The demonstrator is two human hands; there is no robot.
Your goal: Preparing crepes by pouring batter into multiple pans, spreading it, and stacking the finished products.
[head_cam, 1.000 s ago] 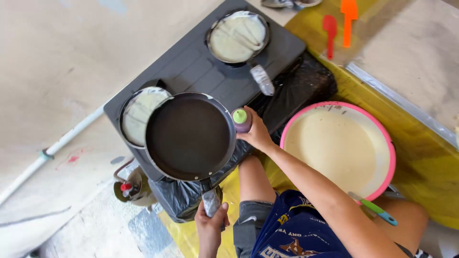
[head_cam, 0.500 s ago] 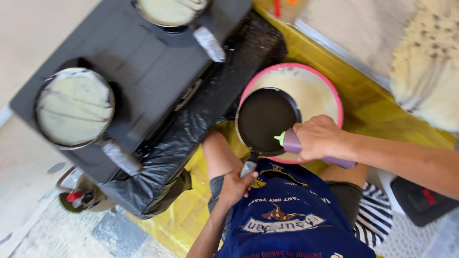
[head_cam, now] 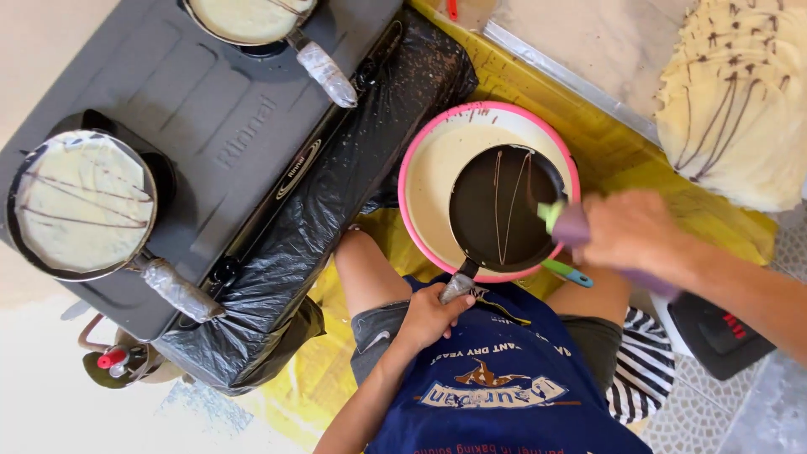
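My left hand (head_cam: pixel 427 313) grips the handle of a small dark frying pan (head_cam: pixel 503 210), which it holds over a pink-rimmed bowl of pale batter (head_cam: pixel 430 168). Thin brown lines are drizzled across the pan's surface. My right hand (head_cam: pixel 632 231) reaches in from the right and holds a purple squeeze bottle (head_cam: pixel 572 227), its green tip at the pan's right edge. I sit behind the bowl in a blue apron.
A dark two-burner stove (head_cam: pixel 210 118) on the left carries two pans with pale crepes (head_cam: pixel 80 202) (head_cam: pixel 248 17). Black plastic sheeting (head_cam: pixel 336 185) drapes its side. A stack of crepes with brown lines (head_cam: pixel 740 101) lies at the upper right. A teal-handled utensil (head_cam: pixel 567 272) rests by the bowl.
The dark pan went from the stove to above the pink bowl. Brown lines have since appeared on it, and my right hand with the bottle has shifted to the pan's right edge.
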